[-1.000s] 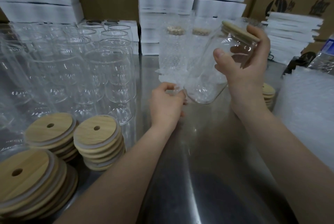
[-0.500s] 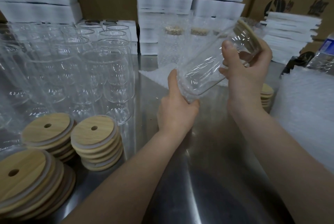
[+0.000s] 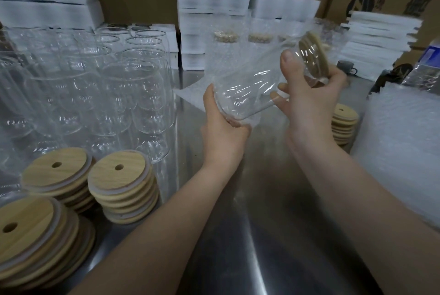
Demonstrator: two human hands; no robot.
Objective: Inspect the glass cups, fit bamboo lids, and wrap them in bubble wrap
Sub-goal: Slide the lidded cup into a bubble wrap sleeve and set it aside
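- The cup (image 3: pixel 252 90), lid (image 3: pixel 314 56) fitted, hangs tilted above the bench (image 3: pixel 238 235). The left hand (image 3: pixel 223 133) fingers grip its base, the right hand (image 3: pixel 309 102) fingers its lidded end.
- Slick glass in loose wrap (image 3: pixel 247 125) could slide out, or the lid could pop off.
- Bare cups (image 3: pixel 133 85) crowd the left, where a swing would knock them. The freest room is between the arms.

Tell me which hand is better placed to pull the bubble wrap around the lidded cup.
Left, probably. The left hand is at the base of the glass cup, where the bubble wrap bunches against its fingers. The right hand grips the bamboo lid end, steadying the tilted cup.
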